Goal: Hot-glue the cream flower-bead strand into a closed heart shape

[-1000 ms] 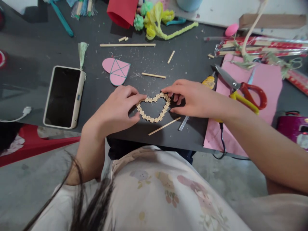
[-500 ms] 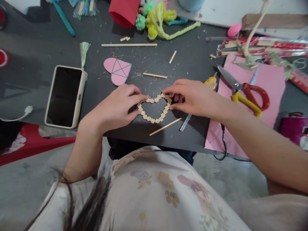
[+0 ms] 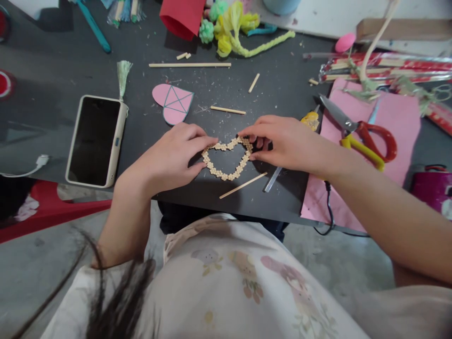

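Note:
A heart-shaped frame [image 3: 226,176] made of small pale flower-like wooden pieces lies on the dark table between my two hands. My left hand [image 3: 173,153] grips its left lobe, with thumb and forefinger on the edge. On the opposite side, my right hand [image 3: 282,141] holds the right lobe between thumb and fingers. Just below the frame rests a thin wooden stick [image 3: 243,185], beside a clear glue stick [image 3: 272,180] that comes out from under my right hand. Above it lie a short stick [image 3: 228,110] and a pink paper heart [image 3: 174,103] with dark green lines.
To the left lies a phone [image 3: 93,141] with a tassel. Red and yellow scissors [image 3: 363,134] rest on pink paper [image 3: 395,160] at the right, near a yellow glue gun [image 3: 310,121]. Yellow pipe-cleaner shapes [image 3: 233,30] and a red paper roll [image 3: 181,19] stand behind.
Almost nothing differs. Both hands stay on the heart-shaped frame, and the view shifts very slightly.

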Demonstrator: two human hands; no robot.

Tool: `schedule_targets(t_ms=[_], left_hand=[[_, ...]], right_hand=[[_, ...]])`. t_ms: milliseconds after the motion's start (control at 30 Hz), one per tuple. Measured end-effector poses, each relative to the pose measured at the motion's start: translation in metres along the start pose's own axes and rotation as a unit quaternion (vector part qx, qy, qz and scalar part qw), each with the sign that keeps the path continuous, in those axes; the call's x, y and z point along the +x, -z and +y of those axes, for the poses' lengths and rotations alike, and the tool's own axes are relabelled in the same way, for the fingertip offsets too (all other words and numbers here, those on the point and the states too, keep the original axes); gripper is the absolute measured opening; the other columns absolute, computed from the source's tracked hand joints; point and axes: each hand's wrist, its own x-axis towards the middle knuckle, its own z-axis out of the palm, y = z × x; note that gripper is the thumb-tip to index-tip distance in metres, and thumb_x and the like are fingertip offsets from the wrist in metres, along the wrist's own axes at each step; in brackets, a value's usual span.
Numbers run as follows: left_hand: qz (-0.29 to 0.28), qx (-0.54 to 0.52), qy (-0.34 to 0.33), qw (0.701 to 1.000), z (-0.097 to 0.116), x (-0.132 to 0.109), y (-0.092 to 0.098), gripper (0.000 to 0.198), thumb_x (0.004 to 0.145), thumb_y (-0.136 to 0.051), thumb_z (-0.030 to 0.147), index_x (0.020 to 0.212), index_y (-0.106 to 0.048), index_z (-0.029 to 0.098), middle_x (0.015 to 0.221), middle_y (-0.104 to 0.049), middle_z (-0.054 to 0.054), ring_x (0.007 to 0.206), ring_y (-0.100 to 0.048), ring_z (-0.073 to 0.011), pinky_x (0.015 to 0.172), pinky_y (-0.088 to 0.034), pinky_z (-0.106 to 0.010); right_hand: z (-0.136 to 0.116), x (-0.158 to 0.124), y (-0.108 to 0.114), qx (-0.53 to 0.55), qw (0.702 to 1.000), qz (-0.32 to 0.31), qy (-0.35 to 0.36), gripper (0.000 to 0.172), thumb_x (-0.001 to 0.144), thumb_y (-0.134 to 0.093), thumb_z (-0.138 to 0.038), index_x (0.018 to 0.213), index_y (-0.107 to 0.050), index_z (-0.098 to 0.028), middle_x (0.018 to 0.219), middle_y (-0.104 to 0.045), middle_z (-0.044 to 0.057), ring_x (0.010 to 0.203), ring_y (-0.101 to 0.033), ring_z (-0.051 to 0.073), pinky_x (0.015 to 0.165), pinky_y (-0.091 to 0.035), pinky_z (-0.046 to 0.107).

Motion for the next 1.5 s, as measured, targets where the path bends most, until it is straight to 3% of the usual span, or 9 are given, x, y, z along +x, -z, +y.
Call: schedule_targets(t_ms=[500, 833, 1267, 1500], left_hand=[[0.044, -0.003, 0.02, 0.999, 0.002, -0.004, -0.005, 0.036, 0.096, -0.047, 0.027, 0.128, -0.064, 0.019, 0.115, -0.065, -0.008, 0.108, -0.06, -0.0223, 0.097, -0.047, -0.035], [0.121, 0.018, 0.074, 0.99, 0.016, 0.005, -0.019, 0.024, 0.092, -0.06, 0.03, 0.111, -0.071, 0.02, 0.107, -0.069, -0.005, 0.1, -0.063, -0.022, 0.088, -0.049, -0.034], [0.122, 0.034, 0.096, 0.987, 0.018, 0.01, -0.023, 0.022, 0.095, -0.055, 0.029, 0.102, -0.073, 0.021, 0.102, -0.069, -0.006, 0.094, -0.063, -0.0209, 0.083, -0.049, -0.032], [0.131, 0.034, 0.089, 0.987, 0.017, 0.009, -0.023, 0.021, 0.095, -0.056, 0.029, 0.103, -0.074, 0.02, 0.102, -0.068, -0.006, 0.094, -0.062, -0.0205, 0.084, -0.049, -0.032]], right_hand=[[-0.001, 0.0, 0.002, -0.008, 1.0, -0.008, -0.002, 0.048, 0.081, -0.061, -0.028, 0.128, -0.064, -0.022, 0.101, -0.066, 0.009, 0.087, -0.063, 0.023, 0.076, -0.047, 0.035], [0.0, -0.001, 0.0, -0.015, 1.0, -0.01, -0.005, 0.041, 0.084, -0.058, -0.025, 0.123, -0.067, -0.023, 0.1, -0.066, 0.007, 0.089, -0.063, 0.022, 0.077, -0.046, 0.033], [0.001, -0.001, -0.001, -0.01, 1.0, 0.0, 0.005, 0.039, 0.083, -0.059, -0.024, 0.121, -0.067, -0.022, 0.099, -0.067, 0.008, 0.088, -0.063, 0.022, 0.076, -0.046, 0.033], [-0.004, 0.003, 0.004, -0.031, 0.999, 0.011, 0.002, 0.039, 0.089, -0.056, -0.035, 0.123, -0.067, -0.02, 0.097, -0.066, 0.009, 0.087, -0.061, 0.022, 0.074, -0.042, 0.032]])
